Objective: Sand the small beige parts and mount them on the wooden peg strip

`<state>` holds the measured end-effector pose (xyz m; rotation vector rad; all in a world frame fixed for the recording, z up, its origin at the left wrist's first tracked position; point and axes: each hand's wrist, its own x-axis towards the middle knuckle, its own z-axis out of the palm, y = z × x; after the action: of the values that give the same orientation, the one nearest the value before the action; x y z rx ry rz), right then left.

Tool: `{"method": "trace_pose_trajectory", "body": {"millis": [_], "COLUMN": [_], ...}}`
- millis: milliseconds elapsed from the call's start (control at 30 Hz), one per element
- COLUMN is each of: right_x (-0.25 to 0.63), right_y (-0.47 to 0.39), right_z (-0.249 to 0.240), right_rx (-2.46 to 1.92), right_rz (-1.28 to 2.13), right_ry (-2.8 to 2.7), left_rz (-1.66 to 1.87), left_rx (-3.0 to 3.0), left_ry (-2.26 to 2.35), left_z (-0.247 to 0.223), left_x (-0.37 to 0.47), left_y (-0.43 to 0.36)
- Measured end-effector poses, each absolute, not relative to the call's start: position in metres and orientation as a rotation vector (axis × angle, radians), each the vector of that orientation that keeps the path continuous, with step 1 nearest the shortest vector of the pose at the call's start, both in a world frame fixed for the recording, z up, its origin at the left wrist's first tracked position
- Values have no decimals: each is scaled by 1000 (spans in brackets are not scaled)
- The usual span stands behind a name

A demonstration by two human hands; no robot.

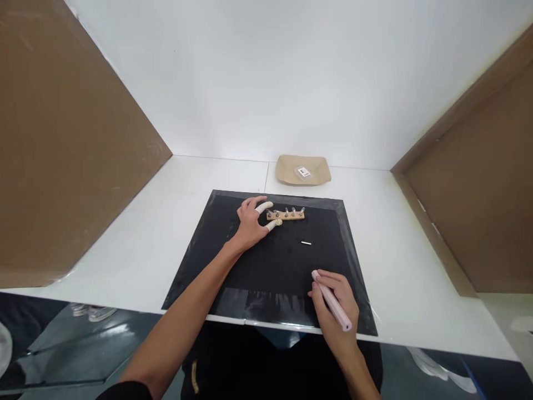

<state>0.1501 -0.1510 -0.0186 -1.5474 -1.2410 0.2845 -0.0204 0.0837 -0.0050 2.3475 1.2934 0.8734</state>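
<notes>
A small wooden strip (291, 215) with several clear nail tips standing along it lies on the black mat (266, 266). My left hand (249, 225) is at its left end, pale finger cots on thumb and index finger. Those two fingertips bracket the strip front and back and seem to pinch it; the other fingers are extended. Near the mat's front right, my right hand (339, 305) is wrapped around a pale pink pen-shaped nail drill (333, 303), tilted with its front end toward the strip. A short thin metal bit (306, 243) lies on the mat between the hands.
Behind the mat, a shallow brown paper tray (283, 176) holds a small clear packet (303, 173) with a white label. Brown panels (75, 150) rise at both sides, and a white wall (266, 83) closes off the back. The white table's (125, 266) front edge runs below the mat.
</notes>
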Motion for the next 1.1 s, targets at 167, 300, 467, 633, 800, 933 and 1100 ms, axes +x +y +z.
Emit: {"method": "trace_pose_trajectory", "body": {"millis": [167, 300, 467, 633, 800, 933, 1100], "right_x": [150, 151, 151, 153, 154, 155, 155], "right_y": [-149, -147, -149, -150, -152, -152, -150], "right_z": [-21, -20, -20, -22, -18, -14, -11], "right_rx": [-1552, -1562, -1547, -1541, -1538, -1531, -1506], "right_rz": [282, 297, 314, 350, 436, 449, 483], "right_ry": [-1246, -1245, -1238, -1228, -1229, -1252, -1298], "left_rz": [914, 887, 888, 853, 862, 850, 783], "left_rx": [2373, 2459, 2568, 2568, 2511, 2445, 2446], "left_ry": [1281, 1230, 1297, 1343, 1378, 1381, 1346], "left_z": [-7, -3, -1, -2, -2, 0, 1], "left_x": [-19, -16, -13, -13, -13, -14, -13], "left_y": [87, 88, 87, 88, 88, 90, 95]}}
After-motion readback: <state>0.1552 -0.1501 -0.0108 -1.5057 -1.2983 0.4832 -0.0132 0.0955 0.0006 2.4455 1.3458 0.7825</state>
